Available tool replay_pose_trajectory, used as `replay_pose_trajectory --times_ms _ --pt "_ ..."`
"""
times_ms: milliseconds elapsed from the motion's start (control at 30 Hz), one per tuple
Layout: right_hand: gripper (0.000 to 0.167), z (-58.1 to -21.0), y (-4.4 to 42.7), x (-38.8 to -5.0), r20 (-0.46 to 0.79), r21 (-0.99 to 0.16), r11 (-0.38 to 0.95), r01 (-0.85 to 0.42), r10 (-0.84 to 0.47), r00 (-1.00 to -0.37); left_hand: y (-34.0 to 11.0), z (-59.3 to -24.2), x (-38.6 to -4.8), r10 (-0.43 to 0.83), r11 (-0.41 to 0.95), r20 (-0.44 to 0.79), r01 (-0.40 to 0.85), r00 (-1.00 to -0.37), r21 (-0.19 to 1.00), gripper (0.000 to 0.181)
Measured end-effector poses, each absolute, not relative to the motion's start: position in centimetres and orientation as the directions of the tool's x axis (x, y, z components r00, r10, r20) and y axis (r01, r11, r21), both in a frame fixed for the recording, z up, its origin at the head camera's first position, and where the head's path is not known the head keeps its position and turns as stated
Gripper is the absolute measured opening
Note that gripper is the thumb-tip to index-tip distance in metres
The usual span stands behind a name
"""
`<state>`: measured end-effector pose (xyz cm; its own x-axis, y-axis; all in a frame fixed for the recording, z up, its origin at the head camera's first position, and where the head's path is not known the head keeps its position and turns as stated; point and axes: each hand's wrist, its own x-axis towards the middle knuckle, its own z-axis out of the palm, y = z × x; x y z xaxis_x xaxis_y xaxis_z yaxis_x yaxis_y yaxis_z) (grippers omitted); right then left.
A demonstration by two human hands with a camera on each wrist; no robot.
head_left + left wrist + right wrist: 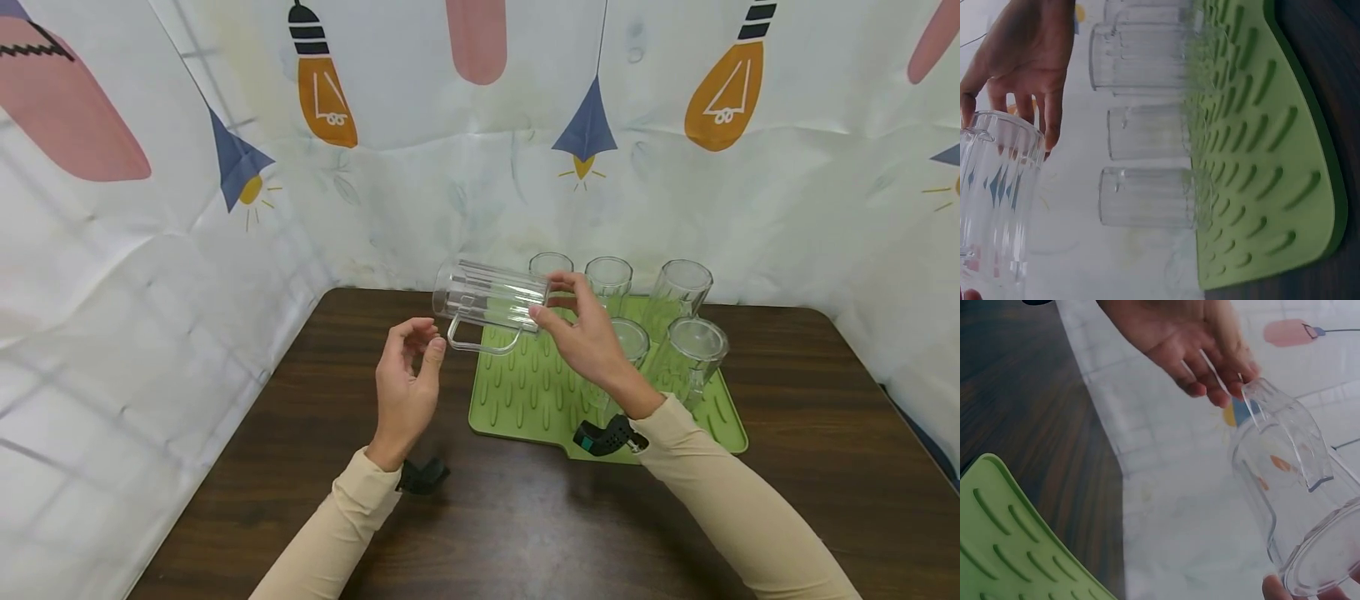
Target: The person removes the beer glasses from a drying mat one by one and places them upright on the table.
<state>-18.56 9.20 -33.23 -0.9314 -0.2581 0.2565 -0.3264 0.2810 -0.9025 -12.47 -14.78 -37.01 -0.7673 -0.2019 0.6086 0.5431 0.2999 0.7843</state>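
The left hand (407, 383), fingers loosely bent, hovers just beside the handle (486, 348) of a clear mug (495, 296) tipped sideways at its two o'clock above a green mat (517, 404), while the right hand (591, 337) grips the mug's right end, other mugs (697, 343) standing toward three o'clock.

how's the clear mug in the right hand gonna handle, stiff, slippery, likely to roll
The clear mug is probably stiff: its walls show no buckling where the right hand grips its end. It may be slippery, since its surface looks smooth and glossy. Laid on its side, the rounded body might roll a little, but the protruding handle would likely stop it.
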Motion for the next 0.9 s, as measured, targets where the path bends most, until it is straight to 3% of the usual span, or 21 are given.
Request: replay_pose_trajectory --times_ms 200,367,600,900 --pt "0.056 -33.3 9.1 -18.6 0.263 -0.902 0.277 -0.331 -0.254 -0.931 -14.2 -37.4 -12.7 -0.261 0.03 0.429 0.437 -0.865 0.899 0.03" --pt "0.055 -33.4 8.9 -18.7 0.274 -0.903 0.269 -0.336 -0.245 -0.93 -13.7 -37.8 -12.8 -0.239 -0.218 0.295 0.347 -0.925 0.912 0.028" --pt "0.055 -33.7 8.9 -18.7 0.286 -0.897 0.279 -0.344 -0.23 -0.93 -13.1 -38.2 -12.7 -0.108 -0.549 0.175 0.205 -0.979 0.81 0.016" --pt "0.056 -34.1 8.6 -18.9 0.3 -0.908 0.237 -0.346 -0.209 -0.931 -11.9 -37.9 -12.9 -0.015 -0.753 0.157 0.115 -0.987 0.647 0.016"
